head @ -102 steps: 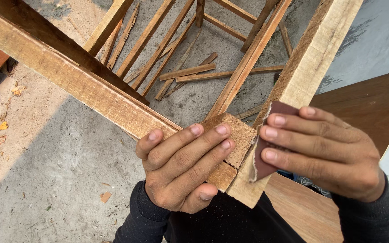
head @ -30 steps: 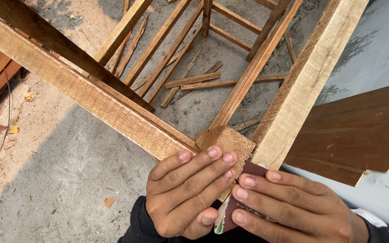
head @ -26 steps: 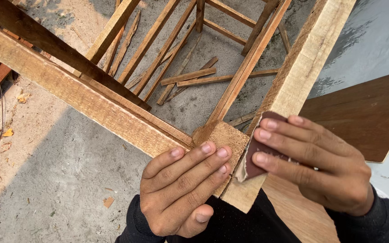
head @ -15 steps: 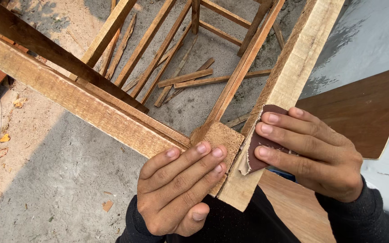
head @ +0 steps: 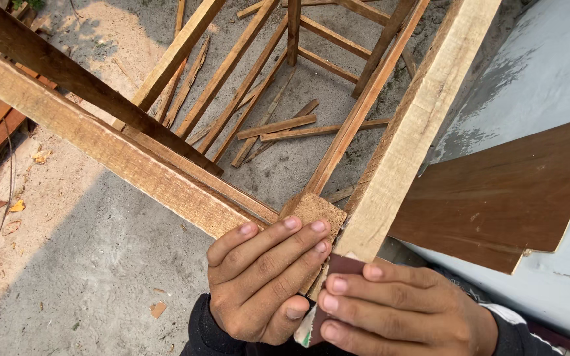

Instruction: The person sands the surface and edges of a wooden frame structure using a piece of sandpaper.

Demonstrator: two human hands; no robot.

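At lower centre of the frame, the left hand (head: 265, 280) wraps its fingers over the corner block (head: 315, 209) of the wooden frame (head: 120, 155), steadying it. The right hand (head: 397, 310), at the bottom edge, presses a folded piece of dark sandpaper (head: 341, 267) flat against the pale rail (head: 417, 125). Good sanding here probably means even fingertip pressure, strokes along the grain, and a firm bracing grip.
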